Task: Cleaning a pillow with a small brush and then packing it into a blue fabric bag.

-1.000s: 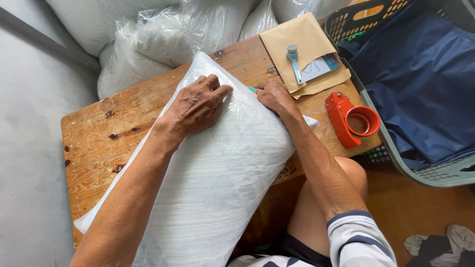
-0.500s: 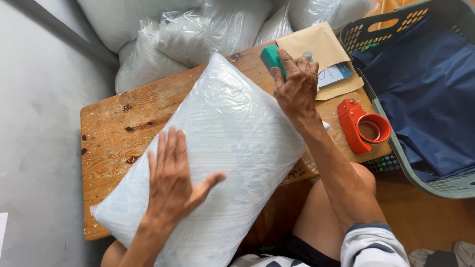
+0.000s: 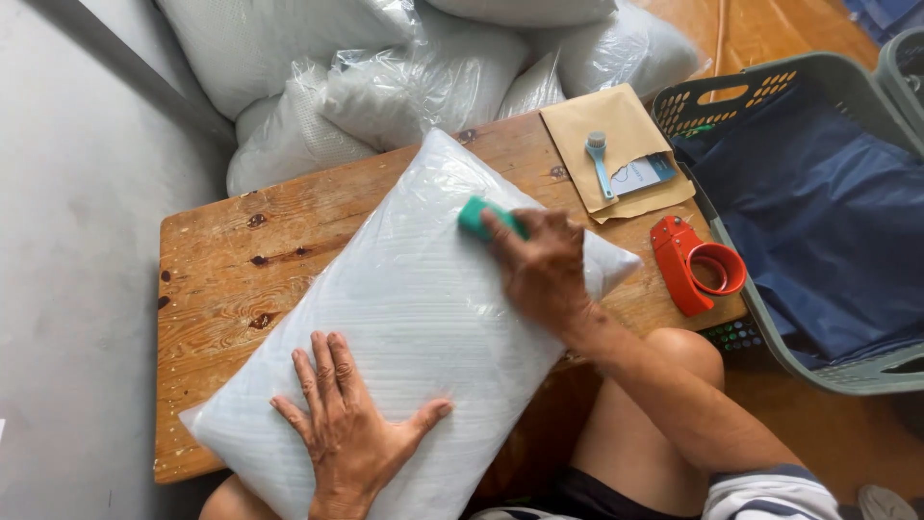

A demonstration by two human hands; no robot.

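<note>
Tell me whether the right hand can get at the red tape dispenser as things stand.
Probably yes: the tape dispenser lies uncovered on the table just beside the right hand, though that hand grips a green block, so it would need freeing first.

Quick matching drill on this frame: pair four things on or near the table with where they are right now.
Things:
1. green block
2. small brush
3. red tape dispenser
4. left hand

Places:
A. lying on the brown envelope
B. flat on the near end of the bagged pillow
C. held in the right hand
D. on the table edge beside the grey basket

Pairs: 1-C, 2-A, 3-D, 4-B
</note>
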